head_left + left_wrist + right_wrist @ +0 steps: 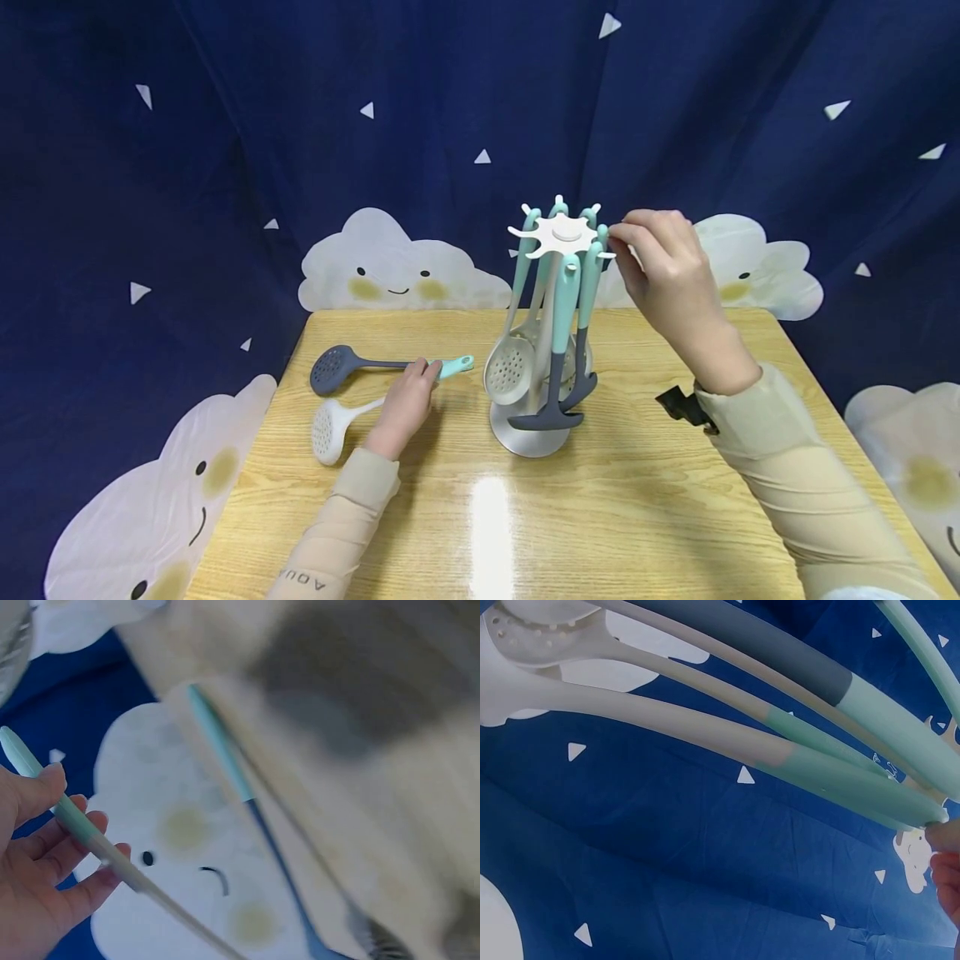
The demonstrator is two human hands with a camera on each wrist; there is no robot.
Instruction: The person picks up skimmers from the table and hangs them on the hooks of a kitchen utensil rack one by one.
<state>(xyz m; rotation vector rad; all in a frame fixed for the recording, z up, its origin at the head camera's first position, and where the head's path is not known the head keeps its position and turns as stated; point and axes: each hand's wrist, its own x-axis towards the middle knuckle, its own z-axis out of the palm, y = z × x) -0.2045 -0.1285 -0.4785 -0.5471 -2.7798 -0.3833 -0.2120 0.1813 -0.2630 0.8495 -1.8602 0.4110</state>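
My left hand (408, 396) holds a white skimmer (327, 432) with a perforated head, low over the left of the table. In the left wrist view its mint handle (75, 825) lies between thumb and fingers. A dark blue skimmer (333, 369) lies just behind it. Up at the white utensil rack (562, 233), my right hand (663, 267) pinches the top of a mint handle (855, 784) with a pale stem. That utensil hangs on the rack's right side; whether it rests on its hook I cannot tell.
Several utensils hang round the rack, among them a white skimmer (509, 371) and a dark blue turner-like tool (547, 417). The rack's round base (529, 442) stands on the wooden table (637, 517). A blue curtain (450, 75) hangs behind.
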